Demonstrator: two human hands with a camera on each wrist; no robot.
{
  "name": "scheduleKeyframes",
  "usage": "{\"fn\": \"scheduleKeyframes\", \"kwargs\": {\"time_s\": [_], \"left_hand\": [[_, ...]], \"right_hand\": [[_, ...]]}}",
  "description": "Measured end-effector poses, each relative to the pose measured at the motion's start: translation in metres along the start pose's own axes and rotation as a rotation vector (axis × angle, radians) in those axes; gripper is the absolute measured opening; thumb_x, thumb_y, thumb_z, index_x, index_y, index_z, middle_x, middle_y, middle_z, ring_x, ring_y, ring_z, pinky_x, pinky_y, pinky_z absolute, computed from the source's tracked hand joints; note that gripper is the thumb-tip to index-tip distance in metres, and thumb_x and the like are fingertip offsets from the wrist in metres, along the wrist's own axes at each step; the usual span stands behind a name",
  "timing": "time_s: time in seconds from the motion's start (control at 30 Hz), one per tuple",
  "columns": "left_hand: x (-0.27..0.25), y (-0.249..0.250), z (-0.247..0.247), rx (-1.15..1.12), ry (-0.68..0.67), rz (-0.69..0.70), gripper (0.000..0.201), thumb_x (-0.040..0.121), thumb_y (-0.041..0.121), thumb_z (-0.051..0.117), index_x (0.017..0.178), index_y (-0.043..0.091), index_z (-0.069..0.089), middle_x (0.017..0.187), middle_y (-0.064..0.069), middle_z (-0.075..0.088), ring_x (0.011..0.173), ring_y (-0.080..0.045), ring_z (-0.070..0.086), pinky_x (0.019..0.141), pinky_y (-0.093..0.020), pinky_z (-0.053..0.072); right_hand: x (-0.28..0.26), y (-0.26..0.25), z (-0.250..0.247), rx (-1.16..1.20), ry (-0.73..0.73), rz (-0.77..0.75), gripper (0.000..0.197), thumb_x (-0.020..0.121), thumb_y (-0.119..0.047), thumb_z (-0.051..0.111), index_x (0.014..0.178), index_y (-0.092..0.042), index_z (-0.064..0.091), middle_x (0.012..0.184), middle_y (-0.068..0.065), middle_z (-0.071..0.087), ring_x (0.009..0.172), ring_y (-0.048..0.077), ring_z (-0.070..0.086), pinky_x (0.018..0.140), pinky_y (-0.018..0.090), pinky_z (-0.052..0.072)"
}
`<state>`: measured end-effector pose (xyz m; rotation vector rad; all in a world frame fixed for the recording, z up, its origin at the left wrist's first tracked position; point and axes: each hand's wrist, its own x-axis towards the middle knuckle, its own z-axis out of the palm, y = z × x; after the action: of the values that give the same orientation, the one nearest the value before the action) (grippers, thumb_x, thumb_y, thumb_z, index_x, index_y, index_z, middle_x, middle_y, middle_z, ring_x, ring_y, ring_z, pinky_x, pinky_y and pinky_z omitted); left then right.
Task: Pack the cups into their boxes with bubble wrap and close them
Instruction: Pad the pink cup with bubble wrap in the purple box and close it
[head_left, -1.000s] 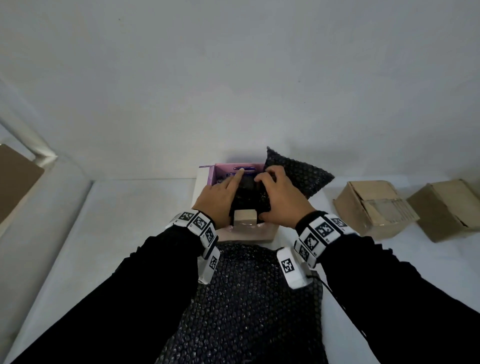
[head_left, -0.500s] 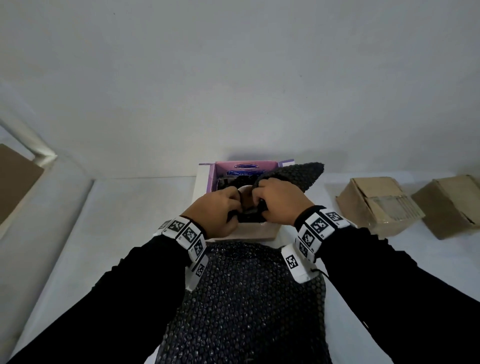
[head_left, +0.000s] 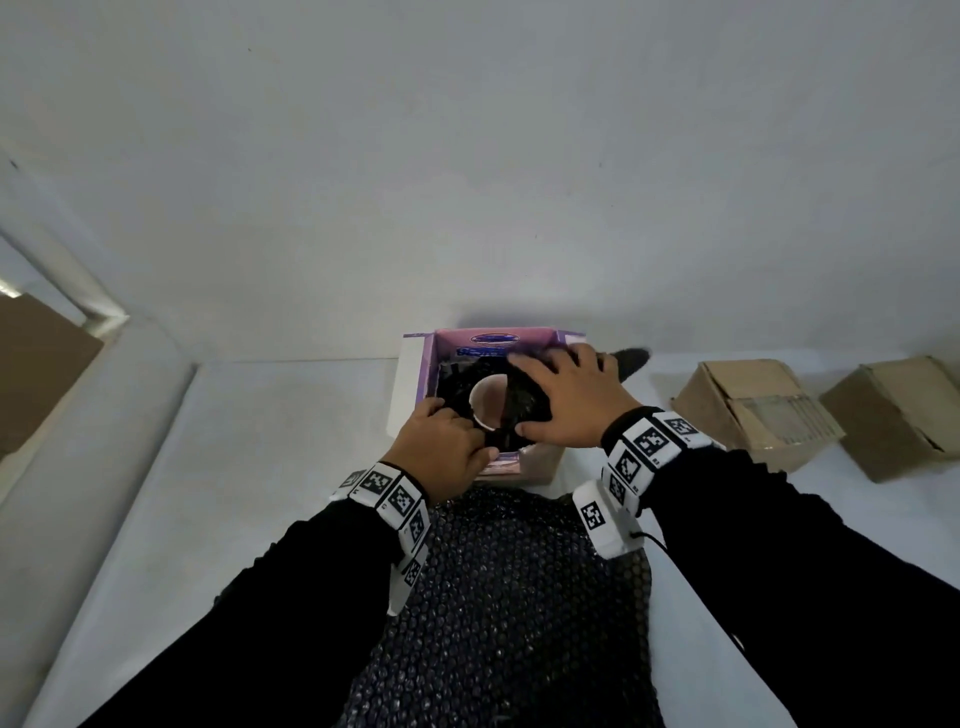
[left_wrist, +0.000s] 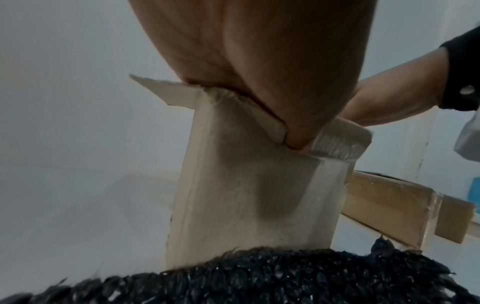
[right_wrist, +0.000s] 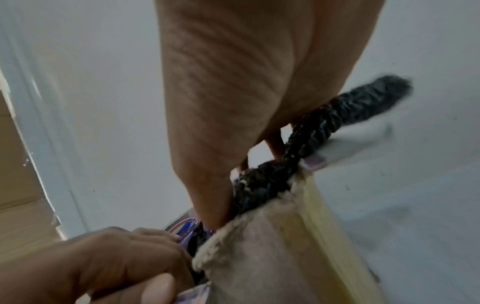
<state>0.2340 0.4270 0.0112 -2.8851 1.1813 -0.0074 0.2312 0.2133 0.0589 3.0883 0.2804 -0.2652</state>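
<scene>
Two hands work at the purple cup box (head_left: 426, 364): our right hand (head_left: 566, 400) has spread flat over the black bubble wrap (head_left: 524, 400), no longer gripping it, while our left hand (head_left: 441, 447) pinches the near edge. The cup (head_left: 488, 402) sits inside, rim now showing; flaps remain open.

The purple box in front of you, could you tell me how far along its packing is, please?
Done: the cup sits inside the purple box, black bubble wrap around it. In hand: the right hand presses the wrap down while the left hand grips the near edge. Left: a wrap tail sticks out and the flaps are open. Two brown boxes wait at the right.
</scene>
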Motion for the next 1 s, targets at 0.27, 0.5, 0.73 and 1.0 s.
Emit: {"fn": "scheduleKeyframes", "kwargs": {"time_s": [0.27, 0.5, 0.73, 1.0], "left_hand": [[0.0, 0.0, 0.01, 0.002, 0.144, -0.003, 0.052, 0.094, 0.052, 0.027, 0.124, 0.021, 0.056, 0.094, -0.003, 0.064, 0.072, -0.024, 0.062, 0.089, -0.04, 0.043], [0.002, 0.003, 0.004, 0.013, 0.053, -0.052, 0.065, 0.09, 0.056, 0.011, 0.124, 0.028, 0.059, 0.1, -0.002, 0.064, 0.091, -0.025, 0.06, 0.09, -0.039, 0.035], [0.0, 0.006, -0.001, 0.011, 0.03, -0.094, 0.073, 0.087, 0.061, 0.008, 0.118, 0.027, 0.064, 0.099, 0.0, 0.061, 0.091, -0.022, 0.058, 0.089, -0.036, 0.035], [0.0, 0.007, -0.003, 0.047, -0.049, -0.126, 0.065, 0.09, 0.063, 0.014, 0.121, 0.028, 0.06, 0.107, 0.003, 0.06, 0.1, -0.018, 0.055, 0.094, -0.033, 0.032]], "right_hand": [[-0.008, 0.006, 0.002, 0.0, 0.205, -0.321, 0.021, 0.073, -0.043, 0.049, 0.078, -0.023, 0.054, 0.075, -0.01, 0.053, 0.087, 0.019, 0.051, 0.084, 0.034, 0.032], [-0.004, -0.005, 0.007, -0.142, 0.031, -0.153, 0.038, 0.092, -0.046, 0.042, 0.091, -0.022, 0.072, 0.095, -0.004, 0.065, 0.115, 0.02, 0.042, 0.1, 0.044, 0.022], [0.002, -0.007, 0.006, -0.144, 0.125, -0.08, 0.034, 0.081, -0.037, 0.064, 0.114, -0.03, 0.063, 0.12, 0.0, 0.051, 0.115, 0.026, 0.042, 0.092, 0.042, 0.032], [0.001, -0.007, 0.005, -0.309, 0.132, -0.077, 0.02, 0.08, -0.026, 0.055, 0.088, -0.02, 0.072, 0.093, -0.003, 0.064, 0.108, 0.026, 0.044, 0.082, 0.04, 0.019]]}}
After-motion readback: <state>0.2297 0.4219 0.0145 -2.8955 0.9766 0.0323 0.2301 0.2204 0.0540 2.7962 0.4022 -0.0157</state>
